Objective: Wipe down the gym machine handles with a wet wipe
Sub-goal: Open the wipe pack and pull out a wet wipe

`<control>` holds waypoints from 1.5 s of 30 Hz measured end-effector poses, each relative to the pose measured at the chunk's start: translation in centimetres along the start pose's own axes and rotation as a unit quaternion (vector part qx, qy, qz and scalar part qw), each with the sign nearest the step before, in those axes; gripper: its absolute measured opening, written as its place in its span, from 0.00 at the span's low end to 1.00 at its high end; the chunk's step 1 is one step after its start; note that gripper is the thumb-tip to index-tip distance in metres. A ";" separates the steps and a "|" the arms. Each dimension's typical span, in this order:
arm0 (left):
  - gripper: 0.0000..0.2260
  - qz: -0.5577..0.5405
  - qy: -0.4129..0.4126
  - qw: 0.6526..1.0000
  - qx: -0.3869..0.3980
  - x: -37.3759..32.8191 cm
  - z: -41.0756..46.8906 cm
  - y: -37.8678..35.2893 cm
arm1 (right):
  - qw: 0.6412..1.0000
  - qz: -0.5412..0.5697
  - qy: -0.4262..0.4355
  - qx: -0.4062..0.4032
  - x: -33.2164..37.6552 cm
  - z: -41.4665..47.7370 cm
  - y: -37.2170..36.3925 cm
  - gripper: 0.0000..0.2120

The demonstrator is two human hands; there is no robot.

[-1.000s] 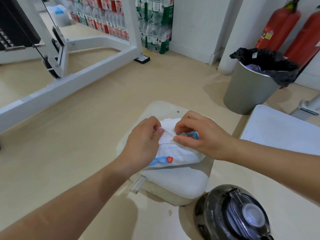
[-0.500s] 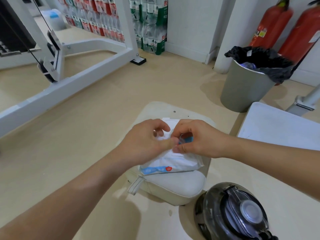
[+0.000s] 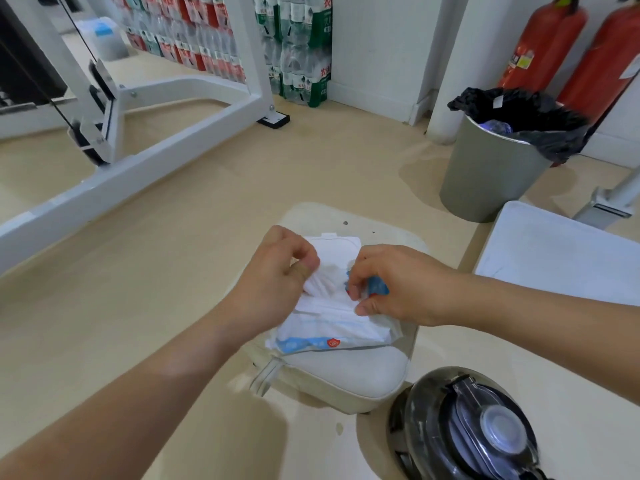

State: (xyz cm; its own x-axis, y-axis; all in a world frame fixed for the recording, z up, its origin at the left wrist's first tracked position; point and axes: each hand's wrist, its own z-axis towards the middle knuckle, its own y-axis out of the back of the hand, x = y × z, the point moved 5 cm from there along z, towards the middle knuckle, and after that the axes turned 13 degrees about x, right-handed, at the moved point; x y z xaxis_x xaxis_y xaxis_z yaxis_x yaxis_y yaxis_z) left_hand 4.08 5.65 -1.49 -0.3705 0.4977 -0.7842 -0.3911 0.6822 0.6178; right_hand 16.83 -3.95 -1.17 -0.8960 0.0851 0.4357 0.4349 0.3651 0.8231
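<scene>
Left hand [image 3: 277, 271] pinches a wet wipe [image 3: 320, 284] from the pack [image 3: 332, 327]; right hand [image 3: 391, 285] holds the pack's flap at the seat pad's [image 3: 346, 375] middle.

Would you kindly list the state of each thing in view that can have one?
Wet wipe pack: flap open, lying on the cushion.
Wet wipe: partly pulled out, pinched by left hand.
Right hand: holding the blue flap.
Bin: open, lined.
Bottle: lid shut.

Grey bin [image 3: 491, 174] with black liner, two red extinguishers [image 3: 543, 43], stacked water bottles [image 3: 294, 46], dark jug lid [image 3: 478, 431]
</scene>
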 end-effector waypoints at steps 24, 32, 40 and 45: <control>0.03 0.129 0.010 0.990 -0.054 -2.4 -1.2 0.9 | 0.943 0.332 -0.018 -0.030 0.6 0.3 1.0 0.04; 0.13 -0.193 0.106 0.975 -0.016 -1.1 -0.9 1.9 | 0.969 0.227 -0.006 -0.095 0.3 0.8 0.5 0.11; 0.14 -0.074 0.095 0.993 0.015 -0.4 -0.4 1.7 | 0.919 0.391 -0.011 -0.058 -0.5 0.9 0.2 0.05; 0.09 0.074 0.062 0.995 0.023 -1.0 -0.9 1.5 | 0.870 0.493 0.016 -0.012 0.1 1.2 0.1 0.11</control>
State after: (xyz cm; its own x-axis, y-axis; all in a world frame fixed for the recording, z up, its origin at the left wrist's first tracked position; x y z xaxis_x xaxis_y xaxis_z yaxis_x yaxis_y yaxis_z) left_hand 3.06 5.69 0.27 -0.5235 0.5268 -0.6697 -0.2870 0.6310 0.7207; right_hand 16.71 -2.75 -1.46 -0.0842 0.3192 0.9439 0.9926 0.1105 0.0512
